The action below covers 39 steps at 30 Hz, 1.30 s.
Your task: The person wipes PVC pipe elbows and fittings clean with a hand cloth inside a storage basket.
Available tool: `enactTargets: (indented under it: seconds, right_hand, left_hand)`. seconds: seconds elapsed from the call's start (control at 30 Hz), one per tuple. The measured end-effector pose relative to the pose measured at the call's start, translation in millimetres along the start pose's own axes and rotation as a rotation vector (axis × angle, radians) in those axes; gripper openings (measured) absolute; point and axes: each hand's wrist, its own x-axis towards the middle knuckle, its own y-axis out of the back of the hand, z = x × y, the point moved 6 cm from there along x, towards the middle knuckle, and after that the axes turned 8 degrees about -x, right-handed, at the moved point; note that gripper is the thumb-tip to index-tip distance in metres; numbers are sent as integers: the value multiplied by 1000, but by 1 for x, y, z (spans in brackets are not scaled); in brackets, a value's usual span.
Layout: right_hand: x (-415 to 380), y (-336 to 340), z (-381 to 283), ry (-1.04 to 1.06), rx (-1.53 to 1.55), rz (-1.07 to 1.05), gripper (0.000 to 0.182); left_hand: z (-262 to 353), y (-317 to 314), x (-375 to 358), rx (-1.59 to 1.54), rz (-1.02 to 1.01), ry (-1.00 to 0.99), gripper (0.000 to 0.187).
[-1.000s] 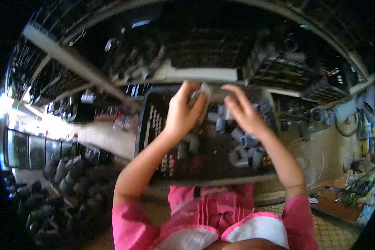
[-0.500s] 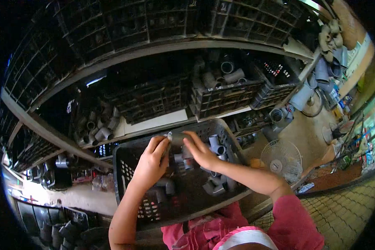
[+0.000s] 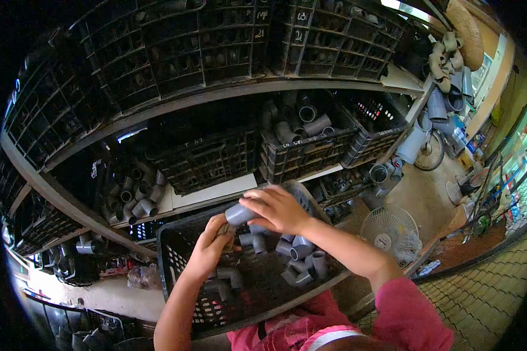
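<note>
A grey plastic pipe fitting (image 3: 238, 214) is gripped in my right hand (image 3: 284, 212), fingers wrapped over its far end. Close below its near end, my left hand (image 3: 207, 248) is closed with thumb and fingers pinched around a small brownish, crumpled piece that I cannot make out. Both hands are above a black plastic crate (image 3: 165, 257). Inside it, a grey tee-shaped fitting (image 3: 253, 240) lies under my right hand, grey elbows (image 3: 231, 276) sit near my left wrist, and several more fittings (image 3: 301, 250) are grouped on the right side.
Shelves behind hold black crates (image 3: 208, 167) and a crate of grey fittings (image 3: 307, 153); larger crates (image 3: 175, 64) stack above. Loose elbows (image 3: 144, 206) lie on the shelf at left. A fan (image 3: 390, 237) stands on the right, with wide grey pipes (image 3: 411, 145) beyond.
My right hand has turned over the fitting, which now tilts with its near end toward my left hand. My left hand has dropped slightly lower, and the view has shifted.
</note>
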Motion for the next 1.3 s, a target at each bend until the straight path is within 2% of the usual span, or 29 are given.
enactTargets:
  seconds: [0.03, 0.1, 0.3, 0.33, 0.43, 0.47, 0.57, 0.63, 0.67, 0.8, 0.9, 1.0, 1.1, 1.13, 1.23, 1.3]
  right_hand:
    - [5, 7, -4, 96, -89, 53, 56]
    - [1, 4, -8, 112, -96, 56, 55]
    - [6, 19, -21, 170, -197, 35, 59]
    - [6, 16, -19, 116, -141, 21, 59]
    - [3, 8, -9, -55, 48, -26, 61]
    - [0, 4, -5, -116, 132, -49, 61]
    - [1, 4, -4, -250, 331, -58, 61]
    - [2, 3, -3, -320, 466, -19, 61]
    - [2, 2, -3, -339, 495, -75, 60]
    - [2, -2, -7, -181, 239, -124, 58]
    - [7, 2, -8, -138, 178, -106, 58]
    - [8, 4, -8, -125, 132, -96, 59]
    - [9, 5, -9, -130, 167, -75, 59]
    - [9, 7, -10, -136, 173, -63, 59]
    - [9, 9, -9, -170, 212, -45, 57]
    - [5, 6, -9, -225, 277, -60, 54]
  left_hand:
    - [1, 1, 0, -55, 5, 33, 33]
    - [4, 2, -2, -166, 17, 105, 34]
    - [3, 10, -5, -78, 63, 162, 30]
    - [1, 11, -4, -67, 66, 173, 29]
    - [4, 11, -1, 73, 125, -32, 30]
    - [13, 12, 1, 477, 138, -308, 34]
    - [36, -9, -12, 967, 255, -728, 38]
    - [30, -3, -8, 935, 213, -625, 39]
    - [28, -1, -8, 900, 196, -553, 37]
    - [28, 1, -9, 965, 145, -364, 29]
    - [20, 5, -5, 540, 108, -73, 25]
    - [7, 16, 1, 310, 41, -28, 27]
    - [3, 14, -5, -37, 143, 151, 29]
    - [-3, 19, -2, -98, 129, 146, 28]
    - [4, 16, -2, -28, 170, 46, 22]
    - [18, 14, -3, 436, 234, -265, 20]
